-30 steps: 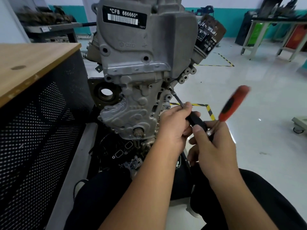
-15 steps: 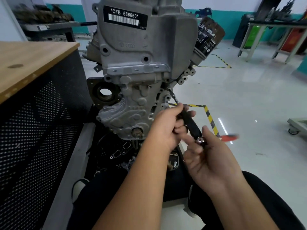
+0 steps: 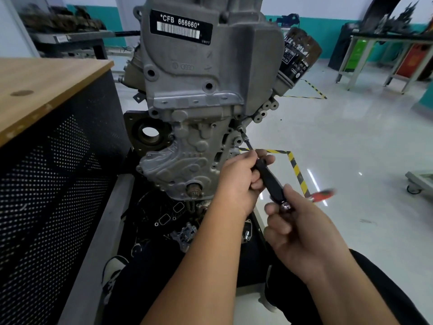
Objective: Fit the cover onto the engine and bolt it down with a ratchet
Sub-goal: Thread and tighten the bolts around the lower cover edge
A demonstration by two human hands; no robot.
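Left hand (image 3: 239,181) grips the ratchet's black extension (image 3: 269,178); right hand (image 3: 302,233) grips its handle (image 3: 322,195), socket on the engine (image 3: 201,90) cover (image 3: 187,158) at 2 o'clock.

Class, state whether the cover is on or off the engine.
On: the cover sits flush against the engine; the ratchet tip meets a bolt at its edge.

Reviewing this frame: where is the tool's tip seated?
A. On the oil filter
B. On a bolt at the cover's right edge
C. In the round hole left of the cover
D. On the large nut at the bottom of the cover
B: the thin shaft runs up from the left hand to a bolt on the right edge of the cover.
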